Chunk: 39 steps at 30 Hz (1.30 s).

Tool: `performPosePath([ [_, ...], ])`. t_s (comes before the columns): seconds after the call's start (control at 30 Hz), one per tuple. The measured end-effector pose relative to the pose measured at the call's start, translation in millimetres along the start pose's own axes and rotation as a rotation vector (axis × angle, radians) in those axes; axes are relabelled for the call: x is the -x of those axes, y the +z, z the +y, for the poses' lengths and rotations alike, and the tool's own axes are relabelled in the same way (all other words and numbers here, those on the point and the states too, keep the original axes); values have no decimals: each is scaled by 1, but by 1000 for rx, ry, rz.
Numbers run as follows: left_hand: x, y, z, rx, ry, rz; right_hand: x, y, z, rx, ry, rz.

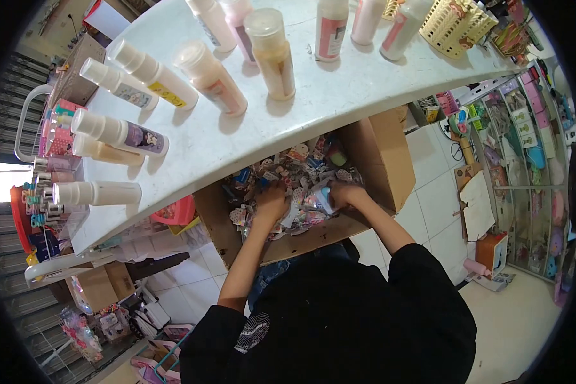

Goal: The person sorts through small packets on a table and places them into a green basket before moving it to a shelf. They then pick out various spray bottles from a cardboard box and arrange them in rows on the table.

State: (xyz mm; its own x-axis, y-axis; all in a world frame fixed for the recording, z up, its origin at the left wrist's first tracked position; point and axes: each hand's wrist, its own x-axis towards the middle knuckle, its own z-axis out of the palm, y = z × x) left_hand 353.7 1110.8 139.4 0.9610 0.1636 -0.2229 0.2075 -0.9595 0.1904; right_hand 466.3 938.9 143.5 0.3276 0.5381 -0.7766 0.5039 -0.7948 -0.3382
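Observation:
A cardboard box point(281, 248) stands open in front of my body, partly under the table's edge. Small, mixed packaged items point(297, 173) fill it, many in clear wrapping. My left hand point(272, 201) is down among these items on the box's left side, its fingertips hidden by the pile near a small dark-blue piece. On the right side, my right hand point(347, 194) has its fingers curled at a clear plastic packet point(319, 199) with something light blue in it. The packet lies between my two hands.
Several pump and capped bottles point(272, 57) stand on the white table point(237, 144) above the box. A cream basket point(457, 29) sits at its far right. Stocked glass shelves point(525, 147) line the right. Cardboard pieces point(477, 201) lean near them on the tiled floor.

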Motion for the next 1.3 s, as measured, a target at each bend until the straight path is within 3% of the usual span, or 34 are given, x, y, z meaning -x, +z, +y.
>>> performPosePath([
  [0.03, 2, -1, 6, 6, -3, -4, -12, -1, -2, 328, 18, -123],
  [0.07, 3, -2, 12, 33, -39, -25, -12, 2, 4, 330, 18, -128],
  [0.13, 3, 6, 20, 62, -79, -44, -2, -2, 9, 244, 174, 112],
  [0.2, 3, 30, 21, 187, -109, 106, -5, -2, 9, 204, 158, 231],
  [0.27, 4, 28, 19, 232, -94, 81, -5, -6, 9, 163, 141, 345],
  [0.33, 6, 26, 18, 277, -78, 55, -6, -14, 10, -182, -223, -39],
  [0.37, 7, 24, 18, 160, -29, 95, -8, -8, 8, -179, -225, -40],
  [0.43, 9, 21, 18, 41, 23, 135, -11, 9, 1, 219, -80, -148],
  [0.47, 8, 20, 18, 115, 179, 177, -11, 8, 3, 222, -79, -146],
  [0.5, 9, 20, 20, 189, 332, 218, -10, 8, 7, 232, 52, -29],
  [0.53, 9, 20, 23, 193, 325, 220, -8, 7, 8, 243, 181, 85],
  [0.6, 9, 19, 31, 226, 453, -64, 8, -8, 1, 212, 252, 123],
  [0.63, 8, 17, 33, 226, 450, -61, 10, -10, 6, 147, 253, 217],
  [0.7, 3, 13, 37, 195, 434, -594, 12, -13, 10, 68, 206, 316],
  [0.73, 6, 14, 38, 197, 438, -592, 8, -11, 13, 70, 210, 317],
  [0.8, 14, 16, 37, 322, 305, -678, -17, 1, 23, 131, -186, 203],
  [0.93, 17, 26, 30, 370, 317, -730, -50, 38, 19, 264, -167, 315],
  [1.03, 19, 39, 25, 446, 408, -641, -41, 32, 8, 480, -154, 174],
  [1.1, 19, 32, 24, 527, 338, -652, -47, 43, 16, 435, -231, 461],
  [1.13, 18, 22, 23, 530, 333, -640, -52, 47, 19, 446, -238, 464],
  [1.2, 17, -2, 16, 700, 83, -306, -59, 53, 26, 404, -236, 584],
  [1.27, 14, -9, 4, 490, -40, 330, -57, 52, 29, 400, -239, 569],
  [1.3, 11, -13, -3, 369, -217, 464, -60, 51, 28, 386, -228, 554],
])
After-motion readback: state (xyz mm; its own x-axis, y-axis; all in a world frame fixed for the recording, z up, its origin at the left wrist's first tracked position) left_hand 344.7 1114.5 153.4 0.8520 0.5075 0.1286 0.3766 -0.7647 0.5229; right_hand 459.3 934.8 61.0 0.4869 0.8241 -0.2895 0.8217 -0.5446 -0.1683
